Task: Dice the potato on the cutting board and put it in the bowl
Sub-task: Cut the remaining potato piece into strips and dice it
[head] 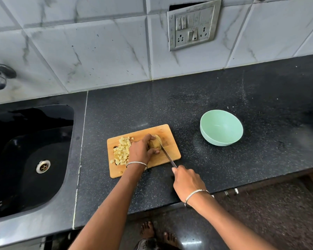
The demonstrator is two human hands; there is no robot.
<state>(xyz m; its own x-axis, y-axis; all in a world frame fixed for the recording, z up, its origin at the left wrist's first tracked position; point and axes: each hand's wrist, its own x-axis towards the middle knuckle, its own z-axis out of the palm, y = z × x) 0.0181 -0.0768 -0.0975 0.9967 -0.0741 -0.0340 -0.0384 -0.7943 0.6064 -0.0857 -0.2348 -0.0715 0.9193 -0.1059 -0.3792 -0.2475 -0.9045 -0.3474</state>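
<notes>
On the board (170,150), left hand (140,149) grips potato (156,143); right hand (187,181) clasps knife (167,155), blade against potato. Cut dice (122,150) lie at board's left. On the table (224,96), bowl (221,128) stands apart to the right, sink (25,150) far left.

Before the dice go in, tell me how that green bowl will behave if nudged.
The green bowl looks like plastic and sits empty, so probably light; it may slide on the polished counter. Its wall narrows toward the base, so a rim push might tip it.

Wooden cutting board (167,152) – glossy speckled stone counter (224,91) – smooth bowl (222,136).
</notes>
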